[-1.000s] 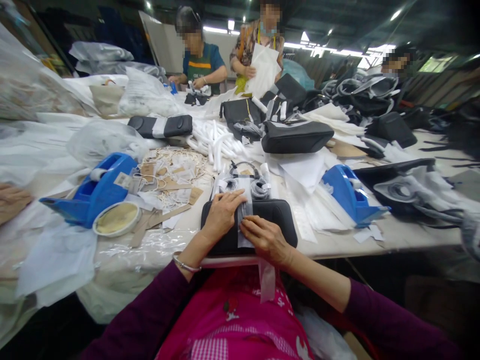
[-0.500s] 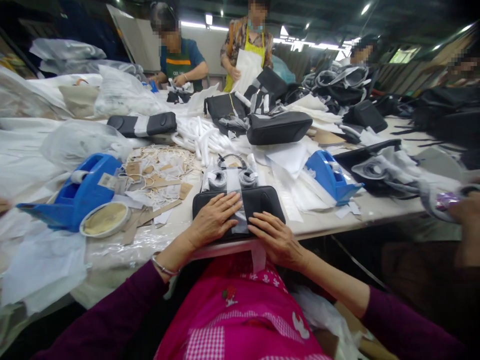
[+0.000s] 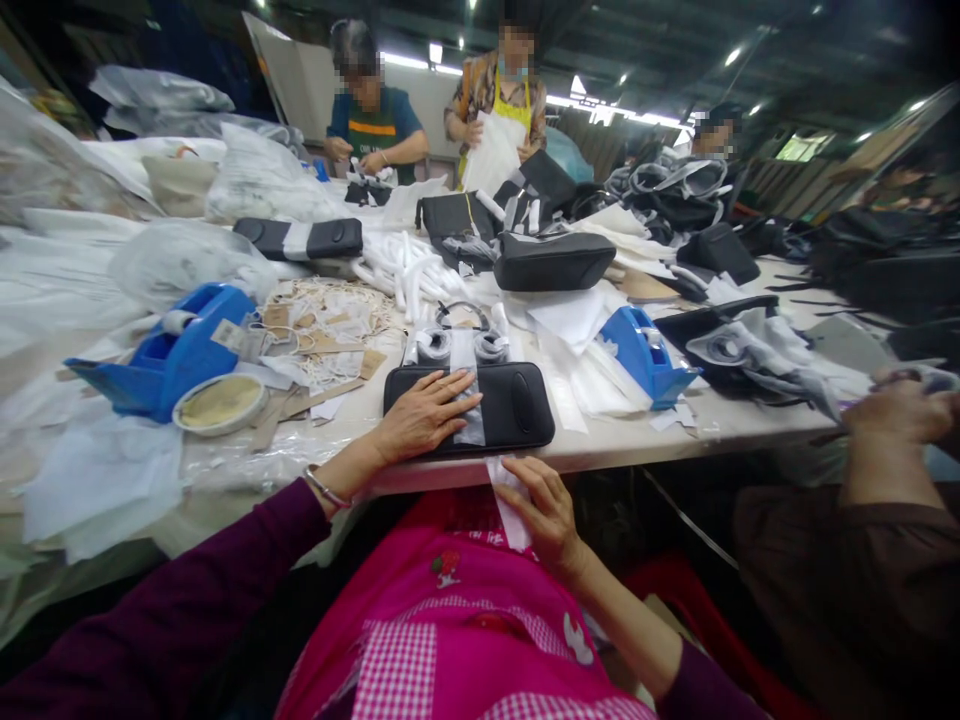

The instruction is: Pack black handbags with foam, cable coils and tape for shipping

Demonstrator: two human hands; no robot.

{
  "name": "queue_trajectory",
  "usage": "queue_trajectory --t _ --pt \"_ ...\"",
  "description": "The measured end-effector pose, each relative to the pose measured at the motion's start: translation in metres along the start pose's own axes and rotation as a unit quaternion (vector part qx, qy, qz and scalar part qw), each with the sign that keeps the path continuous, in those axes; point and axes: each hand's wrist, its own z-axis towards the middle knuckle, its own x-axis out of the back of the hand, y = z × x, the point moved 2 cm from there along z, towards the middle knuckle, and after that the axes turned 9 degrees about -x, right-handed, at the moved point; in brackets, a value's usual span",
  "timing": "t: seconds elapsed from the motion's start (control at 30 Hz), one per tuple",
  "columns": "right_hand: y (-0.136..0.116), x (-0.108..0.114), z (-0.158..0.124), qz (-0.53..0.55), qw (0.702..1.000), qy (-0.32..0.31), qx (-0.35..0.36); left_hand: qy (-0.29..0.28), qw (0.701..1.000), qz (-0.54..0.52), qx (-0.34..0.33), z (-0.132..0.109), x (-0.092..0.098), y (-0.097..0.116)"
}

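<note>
A black handbag [image 3: 517,400] lies on its side at the table's front edge, with a whitish strip [image 3: 469,425] wrapped around its middle. Behind its top, the wrapped handle [image 3: 465,318] and two rolls in clear wrapping stick out. My left hand [image 3: 426,415] lies flat on the bag, fingers stretched over the strip. Just in front of the table edge, my right hand [image 3: 544,510] pinches a second white strip [image 3: 511,505] between thumb and fingers. That strip hangs down over the pink apron [image 3: 465,600].
Blue tape dispensers stand at left [image 3: 169,350] and right [image 3: 646,355]. A round tub [image 3: 220,405] and a heap of stringed tags [image 3: 322,335] lie left of the bag. More black bags [image 3: 555,260] are farther back. A co-worker's hand [image 3: 896,405] works at right; other people stand across the table.
My right hand has left the bag and drawn back below the table edge, now gripping the hanging strip. The left hand stays on the bag. The view has shifted slightly.
</note>
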Motion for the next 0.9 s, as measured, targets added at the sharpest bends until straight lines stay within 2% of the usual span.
queue_trajectory --t 0.1,0.17,0.43,0.57,0.7,0.8,0.9 --pt "-0.012 0.017 0.002 0.022 1.000 -0.016 0.007 -0.001 1.000 0.000 0.002 -0.001 0.001 0.000" --pt "-0.017 0.020 0.003 0.033 0.999 -0.026 0.013 -0.001 1.000 -0.003 0.003 -0.001 0.001 0.000" --pt "-0.047 0.000 0.012 0.006 0.999 -0.048 0.023 0.009 1.000 -0.012 0.008 -0.001 0.000 0.000" --pt "-0.060 -0.012 0.008 -0.009 0.997 -0.082 0.007 0.017 1.000 -0.018 0.010 -0.002 -0.003 0.000" --pt "-0.070 -0.011 0.004 -0.013 0.995 -0.103 0.003 0.024 0.999 -0.023 0.016 -0.002 -0.005 -0.001" --pt "-0.075 0.002 0.025 0.002 0.994 -0.106 0.010 0.026 0.999 -0.025 0.019 -0.003 -0.005 -0.001" --pt "-0.070 0.017 0.068 0.020 0.995 -0.102 0.003 0.034 0.999 -0.022 0.018 -0.004 -0.003 0.001"
